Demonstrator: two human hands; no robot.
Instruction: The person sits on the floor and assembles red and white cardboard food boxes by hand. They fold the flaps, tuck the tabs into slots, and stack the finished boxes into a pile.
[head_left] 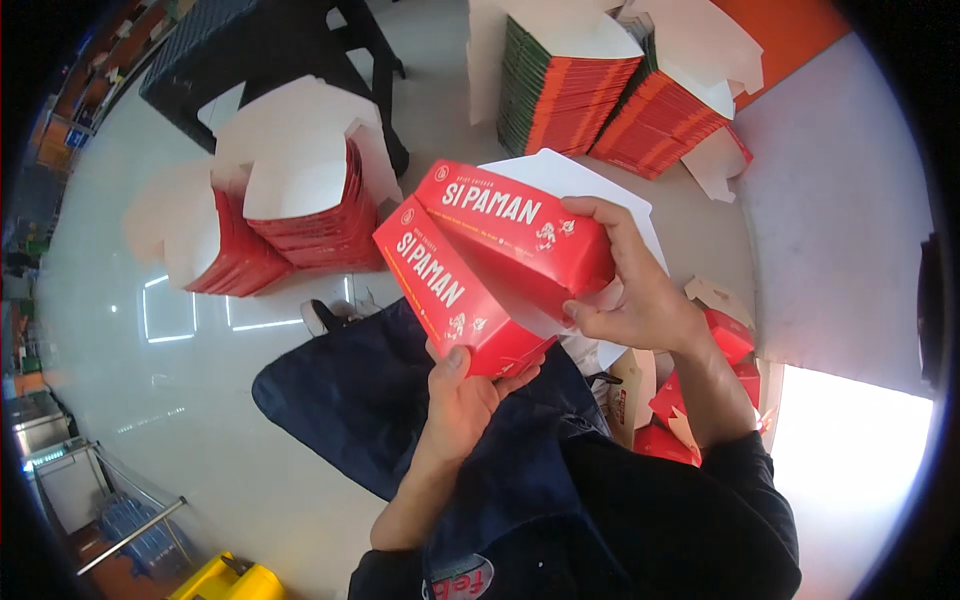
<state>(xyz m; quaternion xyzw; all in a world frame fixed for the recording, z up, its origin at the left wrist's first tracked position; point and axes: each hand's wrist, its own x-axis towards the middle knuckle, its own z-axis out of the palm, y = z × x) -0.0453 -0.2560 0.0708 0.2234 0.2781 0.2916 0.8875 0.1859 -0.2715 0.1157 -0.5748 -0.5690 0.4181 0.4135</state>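
Two red cardboard food boxes with white lettering are held up in front of me over my lap. My left hand [460,400] grips the lower end of the nearer red box [437,300], thumb on its printed side and fingers underneath. My right hand [640,285] is closed on the right end of the farther red box [500,200]. The two boxes meet at their far left end and spread apart toward my hands. Behind the farther box stands a white open flap [570,172]; which box it belongs to is partly hidden.
Stacks of nested red boxes [320,225] stand on the tiled floor at left, and taller stacks [570,95] at the back right. Red boxes [690,390] lie beside my right arm. A black stool [230,50] stands at the back left, a yellow object [230,580] at lower left.
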